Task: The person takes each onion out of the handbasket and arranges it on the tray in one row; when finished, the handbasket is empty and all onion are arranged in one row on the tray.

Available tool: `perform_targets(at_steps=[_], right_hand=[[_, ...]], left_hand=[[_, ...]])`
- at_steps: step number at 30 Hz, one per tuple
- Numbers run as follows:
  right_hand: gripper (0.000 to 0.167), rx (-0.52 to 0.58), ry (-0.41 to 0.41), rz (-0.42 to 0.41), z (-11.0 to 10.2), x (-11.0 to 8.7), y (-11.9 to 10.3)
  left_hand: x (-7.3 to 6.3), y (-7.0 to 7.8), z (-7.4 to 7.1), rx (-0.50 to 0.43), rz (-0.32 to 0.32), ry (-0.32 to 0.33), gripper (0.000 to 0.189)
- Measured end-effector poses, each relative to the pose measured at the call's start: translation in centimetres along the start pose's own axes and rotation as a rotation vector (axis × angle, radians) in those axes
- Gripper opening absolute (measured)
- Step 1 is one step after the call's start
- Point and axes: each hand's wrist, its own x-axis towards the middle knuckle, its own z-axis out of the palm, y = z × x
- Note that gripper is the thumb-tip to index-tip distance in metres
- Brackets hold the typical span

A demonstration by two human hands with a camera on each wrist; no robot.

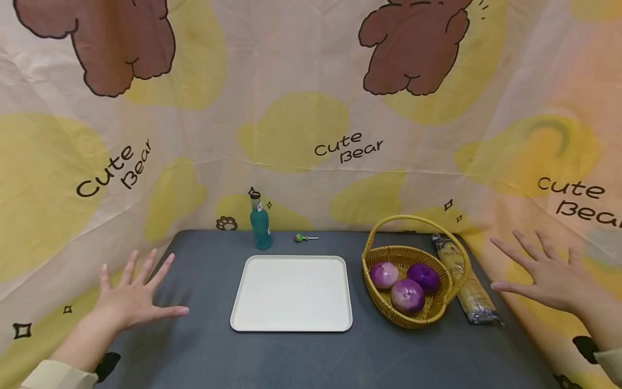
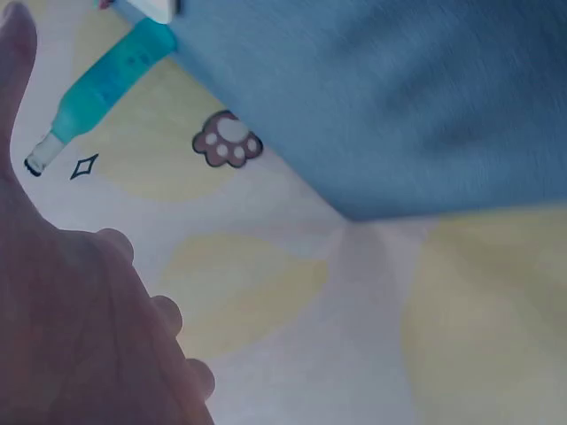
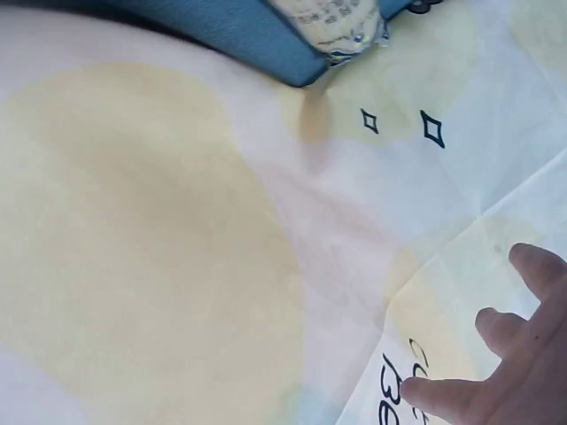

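Observation:
With fingers spread and nothing held, my left hand [image 1: 128,302] hovers over the table's left side. My right hand [image 1: 554,275], fingers also spread, is off the right edge, beside a long clear packet of pale contents [image 1: 466,281]. Left of that packet stands a yellow wicker basket [image 1: 417,323] with a tall handle; it holds three purple onions [image 1: 408,295]. A white rectangular tray [image 1: 291,293] lies mid-table. Behind it stand a blue-green bottle [image 1: 260,224] and, lying flat, a lollipop [image 1: 304,237]. The left wrist view shows the bottle [image 2: 106,80] beyond my thumb.
The dark grey table [image 1: 291,359] carries all these things. A cloth [image 1: 291,129] printed with bears and yellow patches hangs behind it and along both sides. The basket's handle rises well above its rim, and the packet lies along the table's right edge.

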Motion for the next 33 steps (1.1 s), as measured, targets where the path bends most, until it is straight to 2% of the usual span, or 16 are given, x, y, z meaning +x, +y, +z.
perform_targets(at_steps=[4, 8, 11, 15, 17, 22, 24, 29, 33], right_hand=[[0.098, 0.051, -0.008, -0.009, 0.1, -0.1, -0.3], [0.093, 0.150, -0.034, -0.029, 0.0, 0.0, -0.9], [0.091, 0.232, -0.037, -0.032, 0.0, 0.0, -1.3], [0.089, 0.300, 0.011, -0.026, 0.1, -0.2, -1.9], [0.088, 0.323, 0.075, -0.035, 0.2, -0.4, -2.2], [0.078, 0.340, 0.337, -0.097, 0.8, -0.8, -3.5], [0.072, 0.369, 0.422, -0.079, 0.9, -0.9, -4.2], [0.057, 0.506, 0.534, 0.035, 1.2, -1.3, -6.1], [0.052, 0.587, 0.628, 0.059, 1.6, -1.9, -7.6]], left_hand=[[0.0, 0.3, 0.5, -0.057, -0.003, -0.011, 0.127], [0.0, 0.5, 1.1, -0.104, 0.002, -0.014, 0.127], [0.3, 0.7, 1.8, -0.172, 0.033, 0.013, 0.123], [0.5, 1.1, 3.0, -0.236, 0.065, 0.058, 0.115], [0.5, 1.4, 3.8, -0.240, 0.067, 0.071, 0.113], [0.4, 2.1, 5.5, -0.272, 0.061, 0.108, 0.110], [0.4, 2.6, 5.9, -0.307, 0.056, 0.122, 0.110], [0.9, 4.4, 6.5, -0.450, 0.086, 0.126, 0.108], [1.3, 6.3, 7.0, -0.524, 0.106, 0.122, 0.108]])
